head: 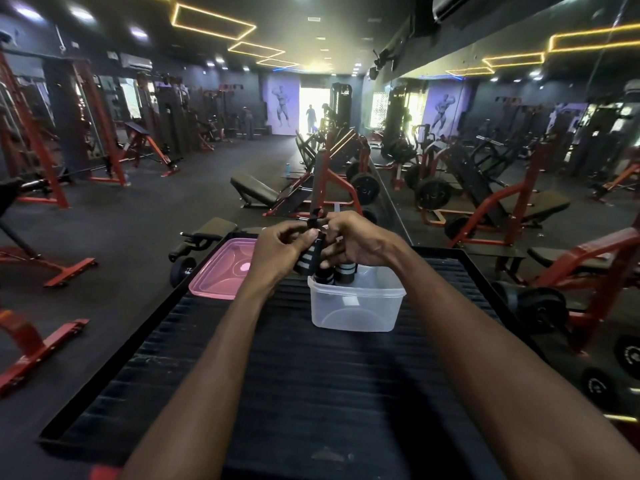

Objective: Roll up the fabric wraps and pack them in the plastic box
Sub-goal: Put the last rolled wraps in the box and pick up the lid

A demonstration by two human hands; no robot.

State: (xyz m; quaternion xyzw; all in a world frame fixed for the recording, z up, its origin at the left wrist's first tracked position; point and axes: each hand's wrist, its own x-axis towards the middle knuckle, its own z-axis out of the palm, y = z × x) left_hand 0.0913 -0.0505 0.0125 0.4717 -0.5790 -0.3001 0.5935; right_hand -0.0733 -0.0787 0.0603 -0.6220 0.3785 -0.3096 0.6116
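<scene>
Both hands grip a striped fabric wrap (309,255), its long axis near upright, the left hand (277,249) and right hand (356,242) directly above the plastic box (356,306).

I'm looking down a long commercial gym. Red-framed weight machines (329,181) stand in rows on dark rubber flooring (138,220), some loaded with black weight plates (364,189), with padded benches (254,190) between them. A wall mirror (502,133) runs along the right side, a bodybuilder mural (282,105) marks the far wall, and yellow LED strips (213,22) outline the black ceiling.
</scene>
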